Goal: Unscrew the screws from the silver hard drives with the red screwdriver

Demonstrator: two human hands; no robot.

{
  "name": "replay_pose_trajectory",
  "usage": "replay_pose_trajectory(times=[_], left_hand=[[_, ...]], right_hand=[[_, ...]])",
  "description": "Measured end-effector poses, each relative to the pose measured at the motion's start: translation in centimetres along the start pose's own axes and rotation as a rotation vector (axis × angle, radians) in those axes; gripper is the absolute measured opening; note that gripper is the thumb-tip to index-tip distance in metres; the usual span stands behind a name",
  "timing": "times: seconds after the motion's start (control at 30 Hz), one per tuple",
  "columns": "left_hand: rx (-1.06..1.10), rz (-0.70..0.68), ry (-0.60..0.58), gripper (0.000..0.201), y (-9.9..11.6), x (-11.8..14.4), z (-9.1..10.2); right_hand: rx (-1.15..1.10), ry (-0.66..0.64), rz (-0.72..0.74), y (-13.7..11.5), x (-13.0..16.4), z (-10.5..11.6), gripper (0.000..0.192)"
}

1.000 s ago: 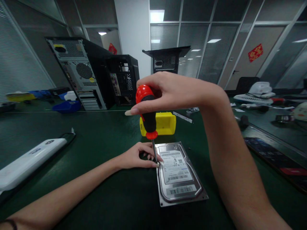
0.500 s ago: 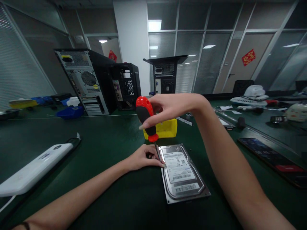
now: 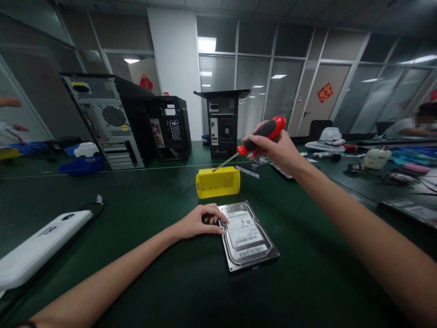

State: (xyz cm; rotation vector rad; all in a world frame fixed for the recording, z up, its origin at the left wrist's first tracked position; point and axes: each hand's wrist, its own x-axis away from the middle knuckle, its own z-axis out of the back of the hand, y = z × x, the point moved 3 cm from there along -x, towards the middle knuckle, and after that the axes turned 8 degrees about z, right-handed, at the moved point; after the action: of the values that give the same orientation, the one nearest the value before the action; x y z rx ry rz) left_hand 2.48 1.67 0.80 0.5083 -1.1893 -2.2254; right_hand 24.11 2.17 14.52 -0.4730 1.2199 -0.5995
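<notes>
The hard drive (image 3: 247,236) under my left hand (image 3: 201,222) has a bright, smooth metal lid with a glossy sheen, and a matt white paper label (image 3: 244,231) stuck flat on top of it. In my right hand (image 3: 275,148) the screwdriver (image 3: 254,139) has a glossy red and black plastic handle and a thin bare metal shaft. Just behind the hard drive sits a yellow tray (image 3: 217,182) of smooth, slightly shiny plastic. The bench (image 3: 153,205) around the hard drive is covered in a dark green matt mat. Far left of the hard drive lies a white casing (image 3: 41,239) of smooth plastic.
</notes>
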Motion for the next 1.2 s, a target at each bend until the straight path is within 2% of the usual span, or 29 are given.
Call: replay_pose_trajectory(times=[0.13, 0.27, 0.4, 0.47, 0.63, 0.8, 1.0, 1.2], left_hand=[[-0.011, -0.005, -0.002, 0.024, -0.2, 0.0, 0.0], [-0.004, -0.007, -0.001, 0.019, -0.1, 0.1, 0.1], [0.001, -0.002, -0.003, 0.018, -0.1, 0.1, 0.0], [0.001, 0.004, -0.004, 0.018, -0.1, 0.0, 0.0], [-0.009, 0.014, 0.002, 0.018, -0.2, 0.0, 0.1], [-0.016, 0.019, -0.001, 0.018, -0.1, 0.0, 0.2], [-0.021, 0.01, 0.005, 0.019, -0.2, -0.2, 0.1], [-0.007, 0.023, -0.001, 0.018, -0.1, -0.1, 0.2]], right_hand=[[0.154, 0.081, 0.023, 1.8, 4.8, 1.2, 0.033], [0.275, 0.089, 0.003, 3.1, 9.4, 1.4, 0.029], [0.399, 0.164, 0.017, 3.3, 11.6, 2.2, 0.027], [0.474, 0.159, 0.031, 3.4, 11.9, 2.4, 0.027], [0.623, -0.039, 0.037, 4.9, 12.7, 2.0, 0.022], [0.712, -0.214, -0.015, 6.3, 13.7, 1.6, 0.025], [0.801, -0.351, -0.07, 6.8, 14.1, 1.2, 0.026], [0.904, -0.418, -0.064, 6.9, 14.1, 1.7, 0.029]])
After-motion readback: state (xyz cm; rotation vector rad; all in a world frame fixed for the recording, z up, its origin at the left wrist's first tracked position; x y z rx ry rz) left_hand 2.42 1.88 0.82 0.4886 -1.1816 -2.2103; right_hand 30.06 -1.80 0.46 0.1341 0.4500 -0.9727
